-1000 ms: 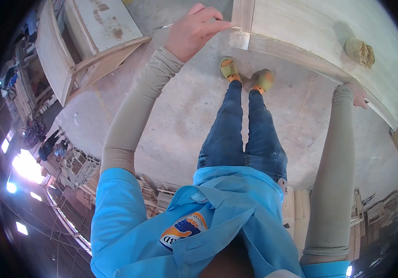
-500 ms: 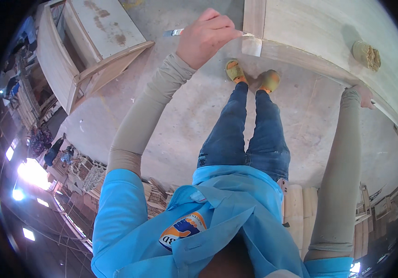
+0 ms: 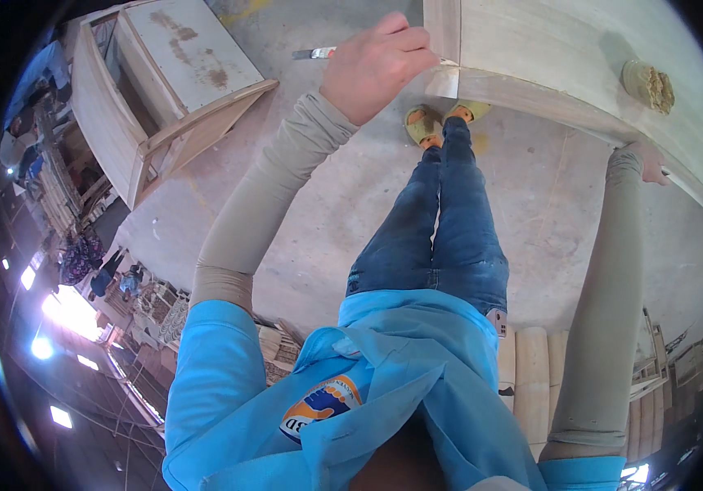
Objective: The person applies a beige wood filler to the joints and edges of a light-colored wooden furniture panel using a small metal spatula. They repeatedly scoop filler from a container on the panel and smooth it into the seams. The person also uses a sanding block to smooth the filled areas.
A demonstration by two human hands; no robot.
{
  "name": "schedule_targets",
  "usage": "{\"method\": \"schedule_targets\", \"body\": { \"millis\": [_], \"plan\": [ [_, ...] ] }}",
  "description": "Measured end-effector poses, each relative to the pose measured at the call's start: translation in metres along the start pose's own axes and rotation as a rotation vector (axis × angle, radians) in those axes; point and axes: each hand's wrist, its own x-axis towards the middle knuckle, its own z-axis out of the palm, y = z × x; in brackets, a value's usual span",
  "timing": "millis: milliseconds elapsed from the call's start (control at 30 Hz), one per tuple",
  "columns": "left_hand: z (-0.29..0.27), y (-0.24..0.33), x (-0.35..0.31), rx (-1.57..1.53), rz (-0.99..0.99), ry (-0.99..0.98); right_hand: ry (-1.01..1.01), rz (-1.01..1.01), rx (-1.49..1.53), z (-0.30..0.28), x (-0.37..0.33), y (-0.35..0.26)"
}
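Grips a slim tool (image 3: 314,53) in the closed left hand (image 3: 380,65), with a flat metal end jutting out to the left and a narrow tip pointing right, at the near left corner of a pale wooden panel (image 3: 548,41); cannot tell contact from a small gap there. Rests the right hand (image 3: 652,161) farther right, at the near edge of that panel, with fingers partly hidden; cannot tell a grip from a mere touch. Has a rough tan lump (image 3: 650,86) on the panel, just far of the right hand. Stands in yellowish slippers (image 3: 422,123) on the grey floor (image 3: 327,204), near the panel's left corner. Faces, at far left and well apart from the panel, an open wooden furniture piece (image 3: 204,57) with brown stains on a whitish face.
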Motion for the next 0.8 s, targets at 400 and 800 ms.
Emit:
{"method": "schedule_targets", "body": {
  "millis": [400,800],
  "plan": [
    [-0.017,0.005,0.026,-0.031,0.139,-0.243,-0.031,0.045,0.161,-0.003,0.018,0.002],
    [-0.027,-0.009,0.024,-0.025,0.155,-0.308,-0.025,0.017,0.000,-0.011,-0.016,-0.023]
  ]
}}
